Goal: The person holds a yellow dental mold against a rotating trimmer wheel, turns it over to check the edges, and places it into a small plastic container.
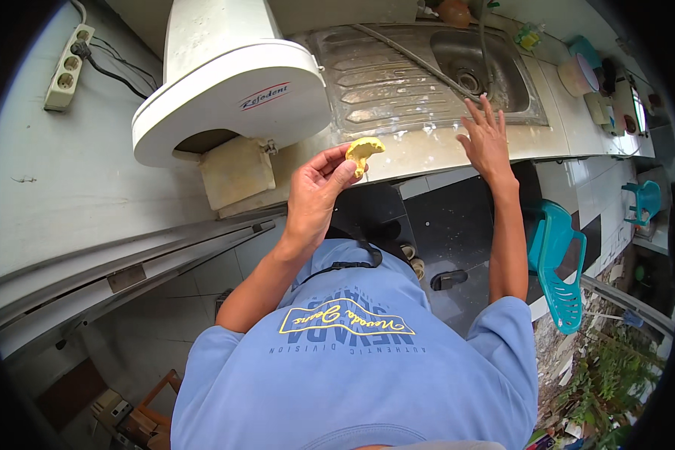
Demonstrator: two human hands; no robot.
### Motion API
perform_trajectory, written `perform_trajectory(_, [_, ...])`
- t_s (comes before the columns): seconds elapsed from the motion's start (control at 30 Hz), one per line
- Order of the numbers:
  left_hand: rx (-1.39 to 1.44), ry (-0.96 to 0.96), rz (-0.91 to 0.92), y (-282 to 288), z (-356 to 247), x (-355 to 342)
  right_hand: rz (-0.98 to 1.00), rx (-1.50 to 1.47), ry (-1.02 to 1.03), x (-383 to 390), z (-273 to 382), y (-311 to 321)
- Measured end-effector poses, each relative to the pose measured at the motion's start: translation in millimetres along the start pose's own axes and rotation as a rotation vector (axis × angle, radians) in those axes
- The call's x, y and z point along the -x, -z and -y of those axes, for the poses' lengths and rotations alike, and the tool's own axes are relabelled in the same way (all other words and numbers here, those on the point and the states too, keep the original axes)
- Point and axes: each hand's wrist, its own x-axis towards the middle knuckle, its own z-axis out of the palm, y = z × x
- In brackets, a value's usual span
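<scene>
Steel sink [382, 79] is lying beyond the spread fingers of the right hand [490, 146], which are gripping nothing. White machine [232, 97] is standing left of the left hand's [315, 191] fingers, which are pinching a yellow piece [361, 152]. Seemingly a holding-up step, next move calling for a steady pinch.
</scene>
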Motion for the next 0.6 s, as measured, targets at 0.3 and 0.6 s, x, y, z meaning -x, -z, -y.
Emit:
perform_trajectory(0.3, [-0.308,0.047,0.251,-149.7,70.9,-57.9,-0.020,0.517,0.180,55.7,-10.5,68.3])
perform_trajectory(0.6, [-0.443,-0.027,0.536,-283.8,85.5,-142.6,-0.188,0.755,0.041,67.6,-22.1,226.7])
